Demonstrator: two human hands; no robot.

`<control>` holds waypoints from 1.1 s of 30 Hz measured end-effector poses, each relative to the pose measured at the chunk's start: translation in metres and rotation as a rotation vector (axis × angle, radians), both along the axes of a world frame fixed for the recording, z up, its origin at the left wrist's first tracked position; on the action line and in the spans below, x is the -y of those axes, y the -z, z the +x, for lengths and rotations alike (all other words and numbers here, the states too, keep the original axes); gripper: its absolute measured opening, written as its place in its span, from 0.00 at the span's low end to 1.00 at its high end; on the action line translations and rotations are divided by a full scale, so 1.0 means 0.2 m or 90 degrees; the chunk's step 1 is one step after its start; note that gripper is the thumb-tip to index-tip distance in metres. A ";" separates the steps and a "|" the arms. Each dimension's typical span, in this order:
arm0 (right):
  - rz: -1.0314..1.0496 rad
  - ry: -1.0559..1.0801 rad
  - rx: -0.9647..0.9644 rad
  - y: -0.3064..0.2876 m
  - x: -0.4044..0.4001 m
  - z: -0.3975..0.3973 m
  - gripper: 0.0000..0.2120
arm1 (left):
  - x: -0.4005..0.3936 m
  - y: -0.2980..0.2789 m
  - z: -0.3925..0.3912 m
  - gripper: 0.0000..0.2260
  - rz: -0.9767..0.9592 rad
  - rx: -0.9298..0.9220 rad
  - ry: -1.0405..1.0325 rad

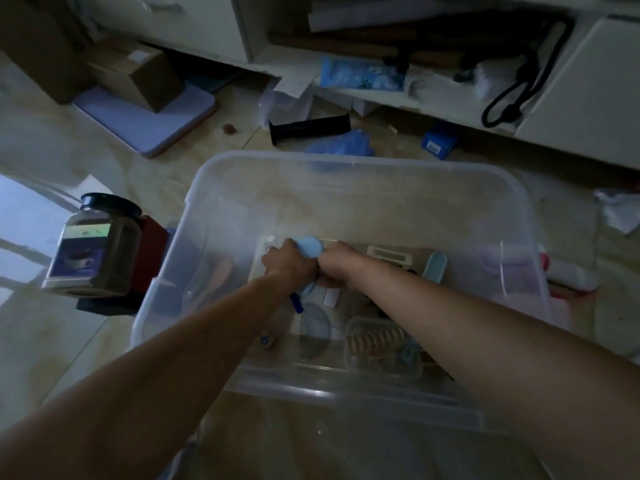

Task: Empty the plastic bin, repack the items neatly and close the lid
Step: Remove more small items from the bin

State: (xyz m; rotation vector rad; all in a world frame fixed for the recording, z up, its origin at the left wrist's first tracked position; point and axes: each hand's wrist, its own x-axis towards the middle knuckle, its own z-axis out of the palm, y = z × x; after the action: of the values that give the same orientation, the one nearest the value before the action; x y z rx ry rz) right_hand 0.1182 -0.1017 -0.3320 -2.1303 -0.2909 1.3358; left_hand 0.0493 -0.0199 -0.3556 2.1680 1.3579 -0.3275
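A clear plastic bin [360, 168] stands on the floor below me, with no lid on it. Both my arms reach into it. My left hand [285, 263] and my right hand [334, 266] are closed together on a light blue round item [309, 247] near the bin's middle. Under the hands lie a clear box of brown ridged pieces [377, 341], a round grey disc [313, 332], a pale blue oblong piece [434, 268] and a cream rectangular frame [389, 255]. What the hands hold below the blue item is hidden.
A dark glass jar with a black cap [95, 244] stands left of the bin on a dark red box [154, 237]. A black tube [310, 128], blue bags [341, 145] and a cardboard box [136, 76] lie beyond. White cabinets [585, 88] line the back.
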 end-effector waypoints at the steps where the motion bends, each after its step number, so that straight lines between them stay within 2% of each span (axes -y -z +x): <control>1: 0.003 0.040 -0.028 0.00 -0.01 -0.01 0.12 | -0.01 0.00 0.00 0.26 -0.012 0.015 -0.016; 4: 0.004 0.117 -0.063 0.01 -0.03 0.00 0.08 | -0.01 0.00 -0.02 0.28 -0.024 0.035 -0.035; 8: 0.035 0.142 -0.070 0.02 -0.04 0.00 0.07 | 0.03 -0.03 -0.03 0.37 -0.048 -0.004 0.076; 10: 0.045 0.152 -0.033 -0.02 -0.04 -0.02 0.15 | 0.04 -0.05 -0.02 0.34 -0.021 -0.004 0.134; 12: 0.051 0.134 0.034 -0.04 -0.05 -0.03 0.26 | 0.03 -0.08 -0.01 0.24 -0.011 0.028 0.148; 14: 0.063 0.101 0.120 -0.07 -0.04 -0.03 0.29 | -0.01 -0.15 -0.02 0.16 -0.004 0.047 0.153; 16: 0.079 0.061 0.192 -0.13 -0.03 -0.04 0.26 | -0.03 -0.23 -0.03 0.14 -0.010 0.069 0.169; 19: 0.122 0.046 0.243 -0.21 -0.02 -0.07 0.25 | -0.05 -0.34 -0.06 0.17 -0.047 0.149 0.152; 21: 0.173 0.030 0.392 -0.27 0.01 -0.09 0.22 | -0.06 -0.43 -0.11 0.17 -0.080 0.203 0.136; 23: 0.261 0.033 0.467 -0.34 0.05 -0.11 0.18 | -0.08 -0.55 -0.18 0.18 -0.117 0.272 0.121; 25: 0.350 0.027 0.486 -0.42 0.07 -0.14 0.15 | -0.10 -0.69 -0.28 0.19 -0.133 0.323 0.126; 28: 0.429 0.003 0.518 -0.54 0.05 -0.25 0.13 | -0.12 -0.89 -0.44 0.18 -0.128 0.322 0.166; 33: 0.499 -0.034 0.485 -0.82 -0.07 -0.51 0.13 | -0.17 -1.22 -0.71 0.19 -0.047 0.323 0.161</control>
State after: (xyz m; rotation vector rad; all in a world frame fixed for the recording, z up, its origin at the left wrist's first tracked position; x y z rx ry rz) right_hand 0.0158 -0.0877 -0.1686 -1.8192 -0.9904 0.2565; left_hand -0.0918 0.0138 -0.1119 2.1634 0.7841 0.0801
